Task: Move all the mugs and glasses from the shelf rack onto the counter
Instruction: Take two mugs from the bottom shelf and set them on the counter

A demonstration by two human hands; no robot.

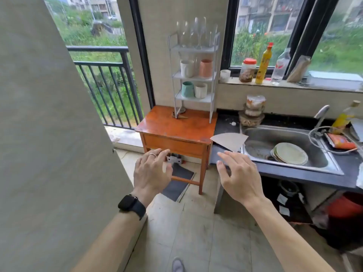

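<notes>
At twelve o'clock from the person, against the wall between two windows, a white three-tier shelf rack (193, 75) stands on a small orange wooden table (176, 126). On its top tier stand several clear stemmed glasses (197, 33), close together, their exact number hard to tell. On the middle tier a white mug (187, 68) sits at the left and a pink mug (206, 68) at the right, near each other but apart. On the bottom tier a teal mug (187, 89) stands just beside a second white mug (200, 90).

At two o'clock runs the dark counter (294, 171), with a steel sink (261, 138) set into it that holds stacked plates (290, 153). A fan-shaped piece of paper (229, 140) lies over the counter's left end, overlapping the sink's rim. Stacked food containers (253, 110) stand behind the sink. On the window sill at one o'clock are a small white cup (225, 75), a red-lidded jar (247, 70), a yellow squeeze bottle (264, 64) and a clear plastic bottle (280, 66).

Both hands hover in front of the body, palms down, fingers spread and slack, grasping nothing. The left hand (152, 171), with a ring on one finger and a black smartwatch (130, 205) on the wrist, is at eleven o'clock, seen in front of the table's drawer. The right hand (238, 175) is at one o'clock, seen in front of the counter's left corner. Both are well short of the rack, and all mugs and glasses are on its tiers.
</notes>
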